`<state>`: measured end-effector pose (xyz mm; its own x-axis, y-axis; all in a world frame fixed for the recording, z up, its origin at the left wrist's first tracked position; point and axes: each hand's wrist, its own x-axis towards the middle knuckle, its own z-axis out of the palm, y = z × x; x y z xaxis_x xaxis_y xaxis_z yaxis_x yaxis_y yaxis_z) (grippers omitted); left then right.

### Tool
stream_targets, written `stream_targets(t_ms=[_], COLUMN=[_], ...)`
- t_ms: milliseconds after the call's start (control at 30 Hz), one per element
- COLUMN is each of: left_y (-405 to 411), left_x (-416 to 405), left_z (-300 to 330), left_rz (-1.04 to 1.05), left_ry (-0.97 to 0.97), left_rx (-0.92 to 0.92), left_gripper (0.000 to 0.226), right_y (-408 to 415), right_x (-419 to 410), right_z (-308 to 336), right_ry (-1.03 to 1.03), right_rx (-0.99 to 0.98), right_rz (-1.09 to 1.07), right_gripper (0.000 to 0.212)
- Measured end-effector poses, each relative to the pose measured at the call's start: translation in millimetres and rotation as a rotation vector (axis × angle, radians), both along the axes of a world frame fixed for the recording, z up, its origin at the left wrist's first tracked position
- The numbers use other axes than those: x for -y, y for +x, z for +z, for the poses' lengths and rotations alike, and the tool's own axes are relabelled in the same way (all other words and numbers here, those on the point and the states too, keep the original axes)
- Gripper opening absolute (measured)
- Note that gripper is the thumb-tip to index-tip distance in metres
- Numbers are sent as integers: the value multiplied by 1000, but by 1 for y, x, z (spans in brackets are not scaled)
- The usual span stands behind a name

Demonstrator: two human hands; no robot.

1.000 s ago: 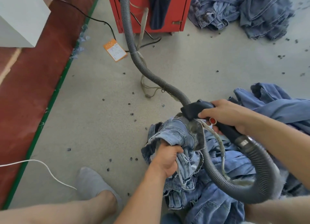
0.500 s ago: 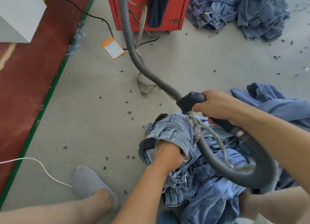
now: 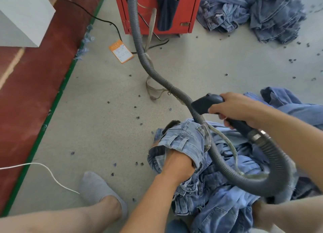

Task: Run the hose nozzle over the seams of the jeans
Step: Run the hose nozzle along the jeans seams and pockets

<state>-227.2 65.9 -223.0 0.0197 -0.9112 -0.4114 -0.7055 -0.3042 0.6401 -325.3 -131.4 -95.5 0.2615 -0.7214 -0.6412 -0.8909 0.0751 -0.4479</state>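
Observation:
A pair of light blue jeans (image 3: 185,140) lies bunched on my lap, waistband and belt loops turned up. My left hand (image 3: 176,164) is pushed into the waistband, its fingers hidden by denim. My right hand (image 3: 234,108) grips the black hose nozzle (image 3: 206,102), which hovers just above and behind the raised waistband, apart from the cloth. The grey ribbed hose (image 3: 272,164) loops from the nozzle's handle round over the jeans and runs off across the floor.
The hose leads to a red machine (image 3: 157,11) at the top. A heap of jeans (image 3: 253,14) lies top right, more denim (image 3: 288,103) at my right. An orange tag (image 3: 120,51), a white cord (image 3: 43,168), my socked foot (image 3: 99,189) and lint bits sit on the grey floor.
The nozzle has lifted off the waistband and moved up and right. My left hand has slid deeper inside the jeans, spreading the waistband over it.

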Motion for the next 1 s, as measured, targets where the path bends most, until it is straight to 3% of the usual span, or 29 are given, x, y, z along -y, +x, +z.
stream_targets(t_ms=[167,300,400,467,533,567,633,667,700,767,867,933,1000], left_y=[-7,-16,-17,-26,-41,-46,-49,-49,-50,-55,-64,-58,-41], left_x=[2,-2,-5,-9,-13,-12,-8,-3,1,5,8,9,9], left_z=[7,3,6,11,15,18,18,13,6,-2,-8,-11,-12], left_rz=[-217,-368,-413,-247,95,253,518,691,889,1148,1272,1422,1584], left_ry=[-69,26,-31,-59,91,194,376,480,587,710,532,408,373], left_rx=[168,257,200,-36,-547,-878,-1528,-1740,-1809,-1582,-1205,-1167,-1258], left_gripper=[66,63,52,28,25,37,92,115,121,91,22,18,20], right_y=[-3,10,3,-6,-14,-17,-22,-24,-27,-31,-37,-41,-43], right_x=[2,-7,6,15,18,17,12,9,7,0,-8,-11,-12], right_z=[16,-6,-4,7,20,25,30,31,31,31,27,24,23], right_ry=[212,143,59,61,60,51,33,34,44,79,122,126,123], right_rx=[-137,-174,-142,-114,-103,-106,-115,-118,-120,-127,-139,-137,-126], right_rz=[261,240,129,100,94,100,123,133,143,178,234,235,221], right_gripper=[20,25,24,24,22,21,19,19,18,19,23,24,23])
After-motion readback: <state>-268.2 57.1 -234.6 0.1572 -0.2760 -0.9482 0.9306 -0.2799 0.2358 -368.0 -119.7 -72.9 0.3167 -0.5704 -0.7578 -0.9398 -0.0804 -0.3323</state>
